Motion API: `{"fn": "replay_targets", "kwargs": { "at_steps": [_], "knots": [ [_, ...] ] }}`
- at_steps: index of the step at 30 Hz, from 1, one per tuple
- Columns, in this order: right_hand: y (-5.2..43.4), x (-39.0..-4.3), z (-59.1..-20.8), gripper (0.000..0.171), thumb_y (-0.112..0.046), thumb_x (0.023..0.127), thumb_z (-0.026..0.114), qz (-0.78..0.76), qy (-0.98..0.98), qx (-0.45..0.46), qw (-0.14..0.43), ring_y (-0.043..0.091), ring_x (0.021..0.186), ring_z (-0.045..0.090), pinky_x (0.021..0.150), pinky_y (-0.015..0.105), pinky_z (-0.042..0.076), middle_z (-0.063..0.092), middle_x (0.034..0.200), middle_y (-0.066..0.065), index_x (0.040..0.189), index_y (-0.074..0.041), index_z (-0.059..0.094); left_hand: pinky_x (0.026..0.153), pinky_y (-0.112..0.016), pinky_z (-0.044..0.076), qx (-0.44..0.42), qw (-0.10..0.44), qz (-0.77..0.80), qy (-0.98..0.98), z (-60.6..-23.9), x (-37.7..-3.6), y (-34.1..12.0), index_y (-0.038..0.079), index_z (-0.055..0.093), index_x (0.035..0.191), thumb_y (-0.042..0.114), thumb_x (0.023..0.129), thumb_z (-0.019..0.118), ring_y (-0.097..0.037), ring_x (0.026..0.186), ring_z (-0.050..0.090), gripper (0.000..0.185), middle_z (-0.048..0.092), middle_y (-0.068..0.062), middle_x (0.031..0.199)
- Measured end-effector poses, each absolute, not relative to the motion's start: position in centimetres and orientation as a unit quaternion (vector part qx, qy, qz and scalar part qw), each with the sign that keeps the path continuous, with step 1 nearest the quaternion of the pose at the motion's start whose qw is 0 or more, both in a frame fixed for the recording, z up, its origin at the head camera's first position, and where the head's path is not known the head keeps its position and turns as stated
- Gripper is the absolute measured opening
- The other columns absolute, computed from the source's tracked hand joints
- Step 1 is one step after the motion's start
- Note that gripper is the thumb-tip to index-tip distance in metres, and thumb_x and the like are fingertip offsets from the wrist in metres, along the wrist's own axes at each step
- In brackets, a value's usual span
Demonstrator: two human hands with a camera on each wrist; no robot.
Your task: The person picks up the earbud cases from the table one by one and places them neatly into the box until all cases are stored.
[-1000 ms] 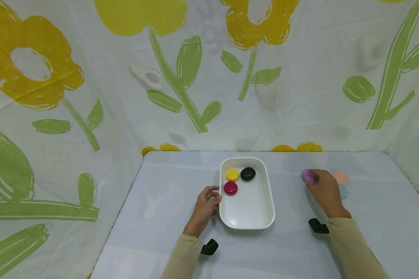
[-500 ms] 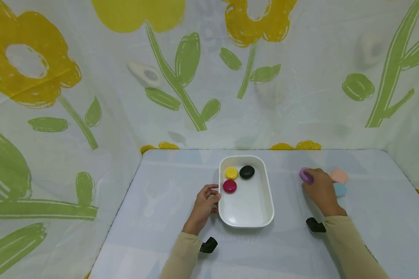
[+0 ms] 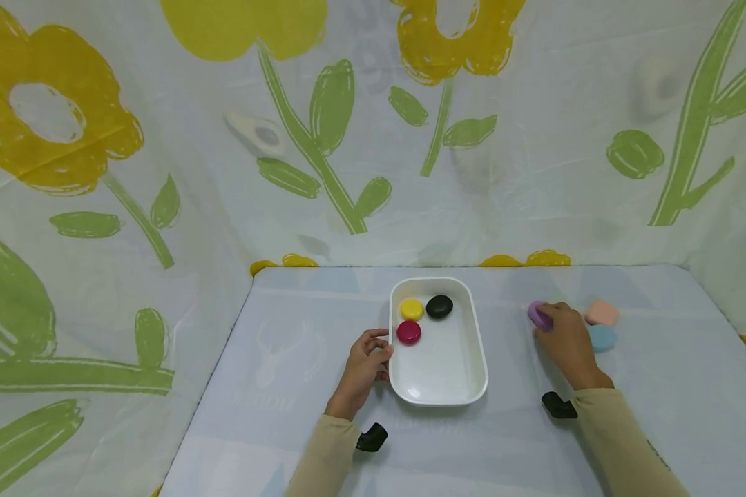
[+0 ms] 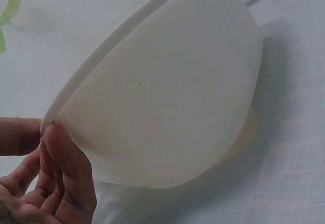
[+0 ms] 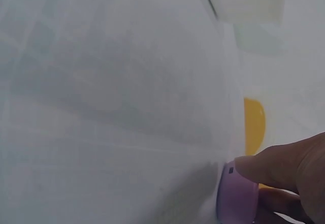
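My left hand point(image 3: 365, 366) pinches the left rim of a white rounded tray point(image 3: 441, 376); in the left wrist view, thumb and fingers meet at the edge of that tray point(image 4: 167, 92). Inside lie a yellow round piece point(image 3: 412, 309), a black oval one point(image 3: 438, 307) and a red round one point(image 3: 409, 333), grouped toward the far left. Over on the right, my right hand point(image 3: 568, 345) holds a purple rounded disc point(image 3: 539, 316), standing on its edge. The right wrist view shows a small dark mark on the side of the purple disc point(image 5: 237, 196), gripped by thumb and fingers.
Just right of my right hand lie a pink angular piece point(image 3: 602, 313) and a light blue rounded piece point(image 3: 601, 337). A pale cloth covers the table point(image 3: 273, 414). Flower-printed curtains point(image 3: 547, 172) rise along its back and sides.
My right hand has shifted slightly left with the purple disc, showing more of the blue and pink pieces behind it. The left hand keeps its place at the tray.
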State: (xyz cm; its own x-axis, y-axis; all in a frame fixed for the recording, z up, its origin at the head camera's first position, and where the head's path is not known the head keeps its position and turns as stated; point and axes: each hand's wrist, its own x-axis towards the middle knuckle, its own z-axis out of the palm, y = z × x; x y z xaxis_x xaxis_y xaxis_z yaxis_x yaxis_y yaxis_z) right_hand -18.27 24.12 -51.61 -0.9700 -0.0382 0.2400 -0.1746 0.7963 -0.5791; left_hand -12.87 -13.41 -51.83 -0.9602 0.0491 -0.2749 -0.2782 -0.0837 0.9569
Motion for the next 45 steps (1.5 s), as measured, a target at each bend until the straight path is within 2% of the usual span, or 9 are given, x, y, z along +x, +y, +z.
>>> {"fn": "replay_targets", "kwargs": {
  "at_steps": [14, 24, 33, 39, 45],
  "knots": [
    [23.3, -17.1, -51.4, 0.047, 0.008, 0.088, 0.07, 0.324, -0.942, 0.036, 0.084, 0.054, 0.111, 0.062, 0.097, 0.067, 0.05, 0.063, 0.121, 0.04, 0.132, 0.019, 0.06, 0.056, -0.025, 0.054, -0.083, 0.112, 0.732, 0.667, -51.8, -12.8, -13.4, -0.002, 0.05, 0.143, 0.007, 0.106, 0.061, -0.016, 0.074, 0.055, 0.04, 0.06, -0.012, 0.111],
    [22.6, -16.6, -51.7, 0.041, 0.011, 0.087, 0.073, 0.315, -0.942, 0.055, 0.103, 0.051, 0.106, 0.065, 0.093, 0.065, 0.053, 0.064, 0.116, 0.036, 0.126, 0.017, 0.065, 0.056, -0.024, 0.055, -0.08, 0.109, 0.734, 0.666, -51.9, -12.8, -13.4, -0.002, 0.051, 0.142, 0.007, 0.105, 0.061, -0.016, 0.073, 0.056, 0.039, 0.06, -0.01, 0.109],
    [21.5, -16.6, -51.6, 0.044, 0.007, 0.089, 0.073, 0.303, -0.95, 0.042, 0.068, 0.05, 0.108, 0.061, 0.096, 0.066, 0.051, 0.058, 0.119, 0.036, 0.131, 0.017, 0.062, 0.056, -0.024, 0.054, -0.083, 0.11, 0.735, 0.664, -51.6, -12.7, -13.3, -0.002, 0.051, 0.143, 0.007, 0.106, 0.061, -0.016, 0.074, 0.055, 0.04, 0.06, -0.009, 0.109],
    [21.3, -16.8, -51.6, 0.052, 0.002, 0.089, 0.076, 0.292, -0.953, 0.052, 0.052, 0.055, 0.118, 0.058, 0.103, 0.067, 0.048, 0.055, 0.129, 0.039, 0.135, 0.018, 0.059, 0.055, -0.024, 0.054, -0.084, 0.109, 0.736, 0.663, -51.7, -12.6, -13.3, -0.001, 0.051, 0.143, 0.007, 0.106, 0.06, -0.016, 0.074, 0.055, 0.039, 0.06, -0.014, 0.112],
    [21.1, -17.1, -51.7, 0.052, 0.0, 0.091, 0.074, 0.29, -0.955, 0.06, 0.024, 0.055, 0.119, 0.059, 0.104, 0.067, 0.048, 0.058, 0.131, 0.039, 0.137, 0.018, 0.058, 0.056, -0.024, 0.054, -0.083, 0.108, 0.737, 0.662, -51.8, -12.7, -13.3, -0.001, 0.052, 0.142, 0.007, 0.106, 0.061, -0.016, 0.075, 0.056, 0.039, 0.06, -0.016, 0.112]
  ]
}}
